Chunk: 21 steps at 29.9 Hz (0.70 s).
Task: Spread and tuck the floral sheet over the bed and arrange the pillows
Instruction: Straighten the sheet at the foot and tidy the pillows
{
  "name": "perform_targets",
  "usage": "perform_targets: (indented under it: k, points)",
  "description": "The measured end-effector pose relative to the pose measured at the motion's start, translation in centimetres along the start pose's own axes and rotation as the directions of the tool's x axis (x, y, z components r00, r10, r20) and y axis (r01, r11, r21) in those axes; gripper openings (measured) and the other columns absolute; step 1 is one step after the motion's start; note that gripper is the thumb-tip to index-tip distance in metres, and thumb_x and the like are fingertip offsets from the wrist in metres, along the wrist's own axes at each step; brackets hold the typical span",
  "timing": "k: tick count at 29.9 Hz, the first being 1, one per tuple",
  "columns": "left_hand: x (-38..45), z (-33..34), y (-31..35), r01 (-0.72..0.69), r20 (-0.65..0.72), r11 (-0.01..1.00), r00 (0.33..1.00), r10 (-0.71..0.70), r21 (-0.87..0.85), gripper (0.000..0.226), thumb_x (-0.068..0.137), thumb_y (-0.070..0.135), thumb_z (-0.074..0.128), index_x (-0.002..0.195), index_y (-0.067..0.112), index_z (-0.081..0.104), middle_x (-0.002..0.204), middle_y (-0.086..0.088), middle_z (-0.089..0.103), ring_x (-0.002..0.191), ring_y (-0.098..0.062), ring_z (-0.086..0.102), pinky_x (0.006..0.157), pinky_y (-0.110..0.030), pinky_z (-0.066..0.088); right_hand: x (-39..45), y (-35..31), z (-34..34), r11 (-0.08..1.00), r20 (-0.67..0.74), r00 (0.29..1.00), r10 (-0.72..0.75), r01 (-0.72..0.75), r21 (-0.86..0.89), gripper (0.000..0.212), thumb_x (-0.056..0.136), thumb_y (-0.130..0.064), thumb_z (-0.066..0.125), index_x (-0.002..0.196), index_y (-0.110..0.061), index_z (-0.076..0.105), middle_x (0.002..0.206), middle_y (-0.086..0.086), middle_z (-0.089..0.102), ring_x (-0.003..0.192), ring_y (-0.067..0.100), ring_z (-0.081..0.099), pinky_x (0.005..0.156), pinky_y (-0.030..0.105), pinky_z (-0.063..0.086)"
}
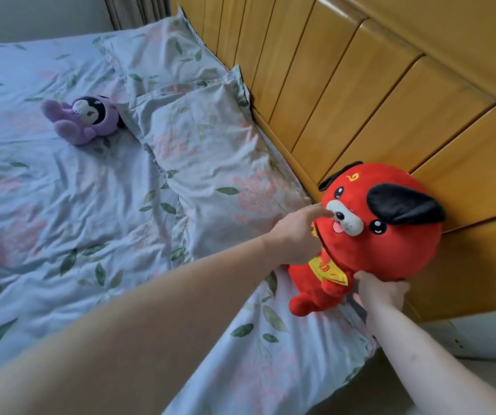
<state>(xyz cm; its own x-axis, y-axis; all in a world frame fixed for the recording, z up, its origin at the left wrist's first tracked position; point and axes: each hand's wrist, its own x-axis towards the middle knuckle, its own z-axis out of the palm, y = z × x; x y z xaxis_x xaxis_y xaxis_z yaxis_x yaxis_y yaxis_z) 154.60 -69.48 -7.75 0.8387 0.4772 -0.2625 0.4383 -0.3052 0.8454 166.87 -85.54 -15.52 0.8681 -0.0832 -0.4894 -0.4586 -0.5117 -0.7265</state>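
While the bed fills most of the view: its contents run from left to right as follows.
Floral sheet: pale blue with pink blossoms and green leaves, spread over the bed and wrinkled, its edge hanging over the near side.
Purple plush toy: lying on the sheet, just beside the pillows.
Pillows: two in matching floral cases, lined up along the wooden headboard, the nearer one overlapping the farther.
Left hands entry, left hand: fingers mostly straight, index fingertip touching the snout of the red plush dog; it holds nothing.
Red plush dog: upright at the bed's near corner, leaning against the headboard.
Right hand: fingers curled under the dog's chin, gripping it from below.
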Motion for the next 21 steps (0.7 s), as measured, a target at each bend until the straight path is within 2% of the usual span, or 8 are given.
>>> perform_targets:
  k: [2,5,8,10,11,15,17,21]
  points:
    - [-1.1,-1.3,-0.7,0.016,-0.017,0.997,1.0,-0.015,0.072,0.06,0.085,0.0,0.047,0.136,0.03,0.059,0.15,0.007,0.049,0.13,-0.021,0.053,0.103,-0.038,0.048,-1.8,-0.1,0.3,1.0,-0.05,0.999,0.003,-0.004,-0.018,0.082,0.071,-0.017,0.08,0.139,-0.02,0.034,0.133,0.017,0.055,0.112,0.045,0.061,0.096,0.059,0.052]
    - [-3.7,-4.2,-1.9,0.068,-0.037,0.98,0.997,-0.063,0.186,0.047,0.089,0.008,0.053,0.131,0.025,0.063,0.137,0.001,0.058,0.124,-0.024,0.057,0.101,-0.037,0.049,-5.1,-0.1,0.9,0.994,-0.02,0.998,0.056,-0.058,-0.091,0.095,0.071,-0.016,0.081,0.149,-0.011,0.027,0.139,0.025,0.05,0.117,0.048,0.056,0.099,0.057,0.05]
    - [-7.7,-8.6,-4.1,0.127,-0.033,0.94,0.992,-0.123,0.317,0.052,0.089,0.01,0.055,0.139,0.023,0.056,0.153,0.0,0.042,0.138,-0.023,0.044,0.111,-0.032,0.038,-10.3,-0.8,1.5,0.97,0.076,0.997,-0.005,0.023,-0.242,0.092,0.076,-0.013,0.075,0.151,-0.004,0.023,0.142,0.026,0.046,0.123,0.047,0.051,0.102,0.051,0.047]
    - [-10.2,-10.6,-5.8,0.181,-0.043,0.901,0.983,-0.179,0.395,0.055,0.089,0.009,0.055,0.141,0.026,0.053,0.156,0.003,0.037,0.137,-0.021,0.043,0.108,-0.03,0.037,-12.9,-0.7,1.5,0.935,0.175,0.98,-0.095,0.148,-0.324,0.089,0.075,-0.011,0.069,0.151,-0.006,0.024,0.144,0.023,0.044,0.126,0.044,0.049,0.104,0.047,0.045]
    - [-13.6,-14.4,-6.0,0.214,-0.089,0.876,0.977,-0.194,0.433,0.055,0.089,0.01,0.055,0.141,0.027,0.053,0.155,0.004,0.038,0.135,-0.021,0.045,0.106,-0.03,0.039,-17.1,-2.3,2.0,0.915,0.255,0.955,-0.15,0.232,-0.329,0.088,0.075,-0.012,0.067,0.152,-0.008,0.025,0.145,0.02,0.043,0.127,0.042,0.048,0.105,0.046,0.043]
    - [-21.3,-21.0,-7.9,0.334,-0.169,0.813,0.942,-0.289,0.477,0.052,0.09,0.014,0.055,0.14,0.028,0.052,0.152,0.005,0.04,0.127,-0.02,0.052,0.102,-0.029,0.043,-24.7,-3.9,2.3,0.796,0.497,0.822,-0.279,0.488,-0.36,0.085,0.079,-0.013,0.066,0.154,-0.01,0.026,0.148,0.009,0.042,0.134,0.028,0.044,0.107,0.034,0.04]
    - [-27.0,-24.5,-8.6,0.394,-0.213,0.789,0.919,-0.332,0.47,0.052,0.089,0.015,0.056,0.14,0.027,0.052,0.153,0.006,0.038,0.123,-0.018,0.054,0.1,-0.03,0.044,-30.0,-4.6,1.7,0.748,0.573,0.765,-0.293,0.557,-0.361,0.085,0.081,-0.017,0.066,0.155,-0.013,0.025,0.15,0.008,0.04,0.134,0.026,0.045,0.103,0.032,0.042]
    - [-36.8,-30.4,-8.3,0.485,-0.305,0.748,0.873,-0.381,0.454,0.053,0.088,0.022,0.061,0.139,0.028,0.052,0.153,0.005,0.039,0.132,-0.018,0.049,0.107,-0.028,0.039,-39.4,-5.8,0.7,0.675,0.679,0.672,-0.297,0.65,-0.348,0.08,0.085,-0.024,0.062,0.155,-0.02,0.023,0.156,0.005,0.036,0.137,0.025,0.042,0.107,0.038,0.042]
